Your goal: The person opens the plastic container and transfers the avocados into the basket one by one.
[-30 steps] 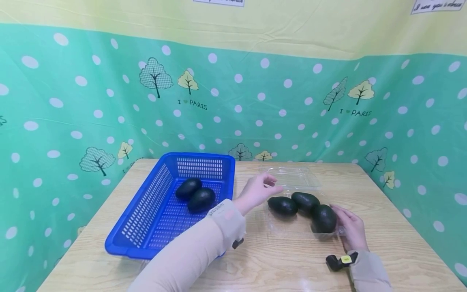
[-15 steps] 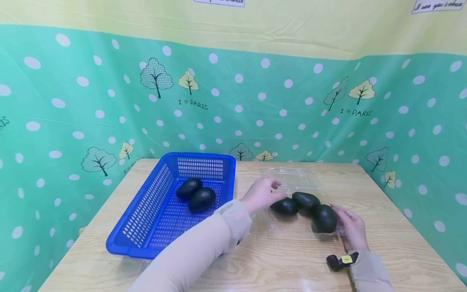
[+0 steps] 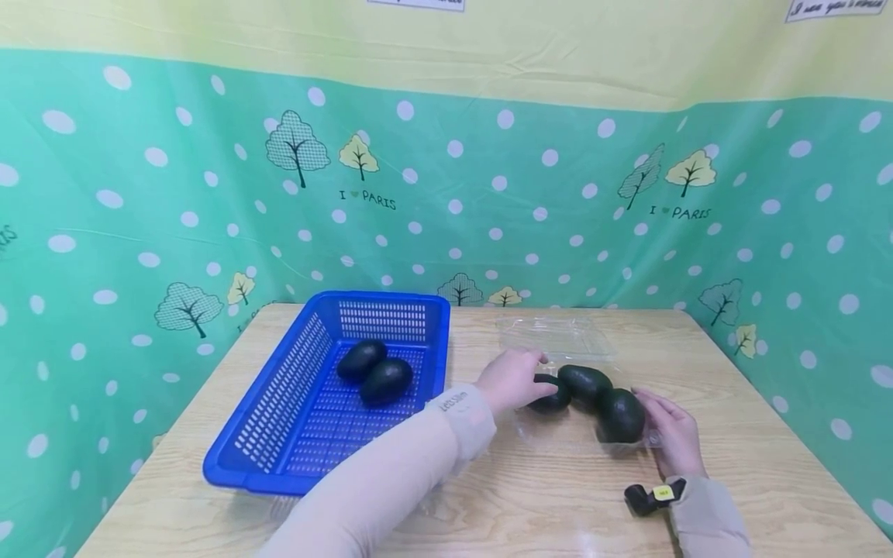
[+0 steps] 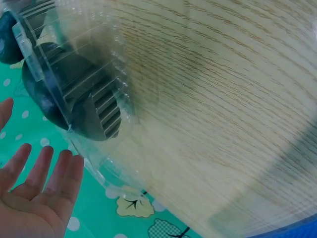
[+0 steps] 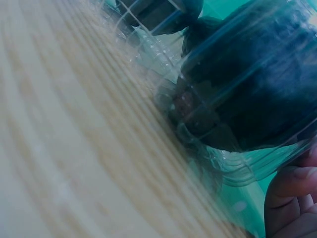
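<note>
My left hand (image 3: 512, 380) reaches over the leftmost avocado (image 3: 551, 397) in a clear plastic box (image 3: 558, 438), thumb overlapping the fruit in the head view. The left wrist view has this hand (image 4: 42, 193) with its fingers spread, right by the box's side. Two more dark avocados sit in the box, one at the back (image 3: 584, 384) and one at the right (image 3: 619, 417). At the right end of the box, my right hand (image 3: 671, 434) holds the rim. Curled fingers (image 5: 290, 193) show at that rim in the right wrist view.
A blue slotted basket (image 3: 272, 484) stands at the left with two avocados (image 3: 377, 372) in it. The box's clear lid (image 3: 558, 337) lies open behind it. A patterned cloth (image 3: 488, 194) hangs behind the wooden table (image 3: 544, 511).
My left hand has moved right and slightly down, from beside the leftmost avocado to over it. My right hand stays at the box's rim, and the avocados keep their places.
</note>
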`<state>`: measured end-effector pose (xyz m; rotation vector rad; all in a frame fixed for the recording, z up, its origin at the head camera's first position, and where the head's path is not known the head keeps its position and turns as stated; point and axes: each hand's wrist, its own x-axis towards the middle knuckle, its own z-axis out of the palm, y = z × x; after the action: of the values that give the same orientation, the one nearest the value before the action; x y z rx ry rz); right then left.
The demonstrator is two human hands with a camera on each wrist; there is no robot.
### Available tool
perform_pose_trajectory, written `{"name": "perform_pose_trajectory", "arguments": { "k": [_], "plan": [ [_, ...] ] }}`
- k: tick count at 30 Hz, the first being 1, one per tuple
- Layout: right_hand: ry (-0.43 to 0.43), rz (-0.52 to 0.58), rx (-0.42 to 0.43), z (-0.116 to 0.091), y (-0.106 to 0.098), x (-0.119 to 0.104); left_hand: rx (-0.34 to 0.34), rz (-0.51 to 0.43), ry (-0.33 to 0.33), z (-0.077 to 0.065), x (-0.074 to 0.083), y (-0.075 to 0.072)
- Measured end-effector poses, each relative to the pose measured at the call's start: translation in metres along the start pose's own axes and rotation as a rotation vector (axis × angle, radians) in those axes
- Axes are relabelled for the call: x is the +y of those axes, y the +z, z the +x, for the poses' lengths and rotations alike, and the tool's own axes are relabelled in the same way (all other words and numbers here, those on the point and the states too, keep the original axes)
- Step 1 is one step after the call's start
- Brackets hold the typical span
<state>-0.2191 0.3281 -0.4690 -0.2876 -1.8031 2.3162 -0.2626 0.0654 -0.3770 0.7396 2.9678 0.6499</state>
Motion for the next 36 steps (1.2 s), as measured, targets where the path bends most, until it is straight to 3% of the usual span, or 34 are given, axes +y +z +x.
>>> {"name": "perform_pose_trajectory", "arguments": {
  "k": [8, 17, 26, 30, 36],
  "plan": [
    [0.014, 0.01, 0.001, 0.001, 0.001, 0.0, 0.013, 0.149, 0.037, 0.002, 0.004, 0.006],
    [0.02, -0.007, 0.01, 0.0, 0.0, -0.001, 0.034, 0.383, 0.124, -0.002, 0.011, 0.015],
    [0.02, -0.001, 0.001, 0.001, 0.001, 0.0, -0.026, 0.428, 0.155, -0.004, 0.011, 0.022],
    [0.021, -0.002, 0.003, 0.001, 0.002, -0.001, -0.024, 0.439, 0.151, -0.004, 0.009, 0.025],
    [0.022, -0.014, 0.001, -0.001, 0.002, -0.001, 0.007, 0.535, 0.197, -0.002, 0.007, 0.031]
  ]
}}
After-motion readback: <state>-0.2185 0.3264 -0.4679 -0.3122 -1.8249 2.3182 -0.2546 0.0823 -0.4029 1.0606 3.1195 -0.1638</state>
